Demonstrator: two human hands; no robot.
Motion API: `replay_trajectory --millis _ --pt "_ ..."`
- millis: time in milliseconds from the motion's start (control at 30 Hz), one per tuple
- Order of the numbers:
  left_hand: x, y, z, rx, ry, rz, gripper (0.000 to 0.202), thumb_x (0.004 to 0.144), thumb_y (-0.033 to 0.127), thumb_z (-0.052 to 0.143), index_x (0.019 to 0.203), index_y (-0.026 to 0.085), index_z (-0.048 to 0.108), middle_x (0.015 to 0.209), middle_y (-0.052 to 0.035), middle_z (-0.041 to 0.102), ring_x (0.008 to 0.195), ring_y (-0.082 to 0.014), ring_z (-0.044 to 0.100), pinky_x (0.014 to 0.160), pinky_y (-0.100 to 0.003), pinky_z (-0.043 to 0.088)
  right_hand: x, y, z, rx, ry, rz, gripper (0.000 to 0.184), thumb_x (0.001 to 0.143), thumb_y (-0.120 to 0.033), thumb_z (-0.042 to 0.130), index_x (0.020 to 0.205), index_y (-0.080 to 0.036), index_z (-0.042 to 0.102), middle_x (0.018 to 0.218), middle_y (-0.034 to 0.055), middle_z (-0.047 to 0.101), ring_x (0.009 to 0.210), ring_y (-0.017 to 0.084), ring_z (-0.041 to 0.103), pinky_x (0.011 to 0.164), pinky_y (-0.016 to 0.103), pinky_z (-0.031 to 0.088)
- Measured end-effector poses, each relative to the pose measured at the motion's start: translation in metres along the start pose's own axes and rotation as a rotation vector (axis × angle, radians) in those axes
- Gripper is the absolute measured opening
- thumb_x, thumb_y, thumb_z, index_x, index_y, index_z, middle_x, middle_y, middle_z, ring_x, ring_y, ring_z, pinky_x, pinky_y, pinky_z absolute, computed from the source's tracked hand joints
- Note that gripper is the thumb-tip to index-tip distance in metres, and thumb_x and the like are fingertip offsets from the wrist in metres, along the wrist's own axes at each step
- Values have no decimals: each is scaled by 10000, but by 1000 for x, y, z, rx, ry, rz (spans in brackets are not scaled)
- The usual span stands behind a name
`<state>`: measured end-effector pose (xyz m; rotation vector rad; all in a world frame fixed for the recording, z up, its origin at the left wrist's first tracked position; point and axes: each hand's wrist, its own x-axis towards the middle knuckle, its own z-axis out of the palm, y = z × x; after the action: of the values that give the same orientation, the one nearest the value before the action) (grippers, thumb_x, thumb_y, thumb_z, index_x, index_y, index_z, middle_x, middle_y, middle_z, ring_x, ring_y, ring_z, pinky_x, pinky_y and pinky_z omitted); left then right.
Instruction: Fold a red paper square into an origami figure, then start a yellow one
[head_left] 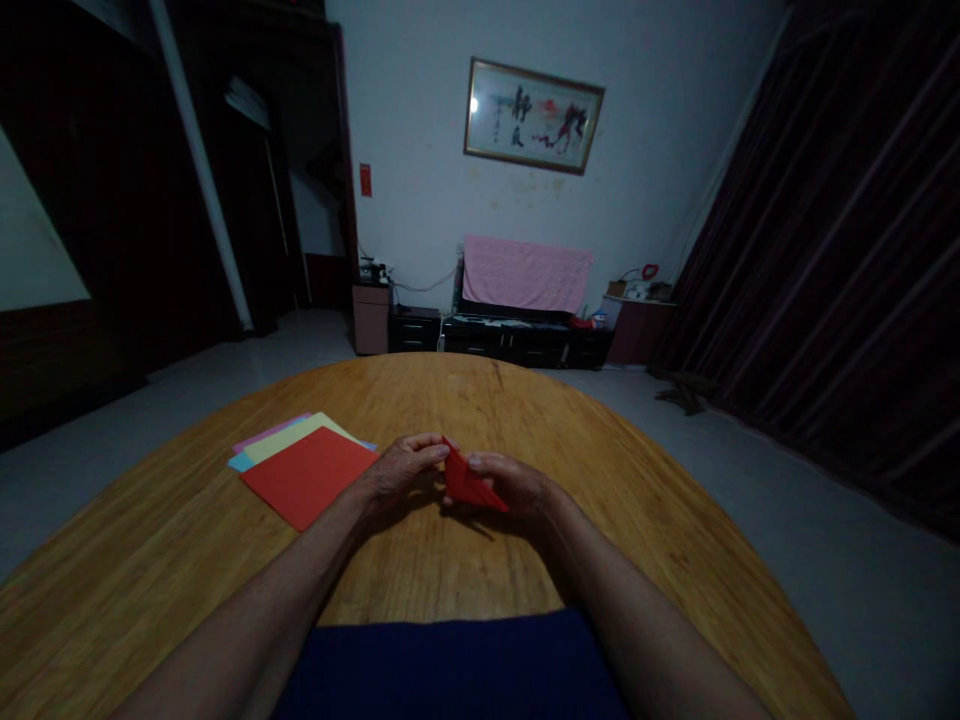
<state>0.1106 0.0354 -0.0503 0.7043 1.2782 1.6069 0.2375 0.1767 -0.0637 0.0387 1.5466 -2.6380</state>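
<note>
A folded piece of red paper (466,482) is held just above the round wooden table (487,570), between both hands. My left hand (401,468) pinches its upper tip with fingers pressed together. My right hand (510,480) grips its right side, fingers closed around it. The fold looks triangular; its lower part is partly hidden by my fingers.
A stack of coloured paper sheets (304,465), red on top over yellow, pink and blue, lies on the table left of my hands. Beyond the table are a low dark cabinet with a pink cloth (525,275), a framed picture (532,115) and dark curtains (847,250).
</note>
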Motion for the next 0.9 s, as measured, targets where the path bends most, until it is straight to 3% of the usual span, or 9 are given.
replay_trajectory --millis 267,467,733,900 --pt "3 0 -3 -7 -46 -3 281 751 371 707 965 200 641 749 -18 628 569 -109 550 575 -271 449 5 1 2 17 -82 -10 351 782 -347 666 1065 -142 637 981 81 678 796 162 651 790 307 505" --pt "8 -2 -6 34 -9 33 222 749 348 701 884 180 648 723 -18 609 567 -103 545 548 -244 432 9 3 3 21 -26 -63 263 755 -271 684 992 -167 633 856 32 662 685 124 603 710 264 488" --pt "5 2 -1 -17 -14 19 264 763 389 688 944 201 649 693 -18 606 540 -123 552 509 -268 453 5 0 15 51 -21 -46 349 772 -309 676 1097 -201 608 997 48 665 781 158 646 808 352 499" --pt "3 5 3 -27 41 56 309 709 363 748 950 207 634 783 -18 638 580 -113 585 542 -255 469 7 3 10 -24 82 -69 334 768 -311 694 1077 -219 605 940 45 661 786 169 641 763 347 501"
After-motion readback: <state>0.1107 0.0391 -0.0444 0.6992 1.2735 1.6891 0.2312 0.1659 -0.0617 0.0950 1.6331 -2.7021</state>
